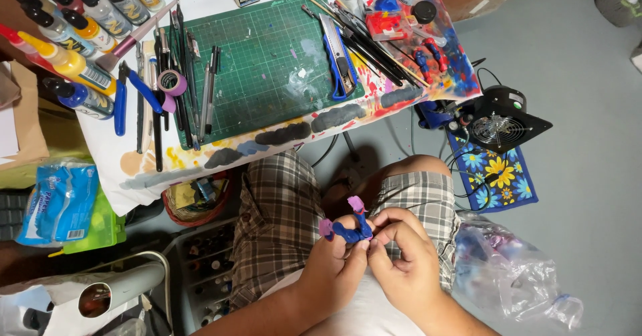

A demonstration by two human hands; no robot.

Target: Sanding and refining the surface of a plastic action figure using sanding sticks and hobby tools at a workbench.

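Blue-and-purple small plastic figure (pixel 348 227) was pinched between left hand (pixel 334 269) and right hand (pixel 401 262), both clamped on it, above the lap, well clear of the paint-stained table edge (pixel 267 142).

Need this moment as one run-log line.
left hand: grips small blue and purple figure | right hand: pinches same figure | held over lap, below table | green cutting mat: knife, brushes

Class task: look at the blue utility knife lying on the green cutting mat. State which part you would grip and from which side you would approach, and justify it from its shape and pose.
Grip the utility knife around the middle of its long blue body, fingers on the two long sides, coming from above. It lies flat on the cutting mat. Brushes crowd its right side, so approaching from the mat side looks freer.
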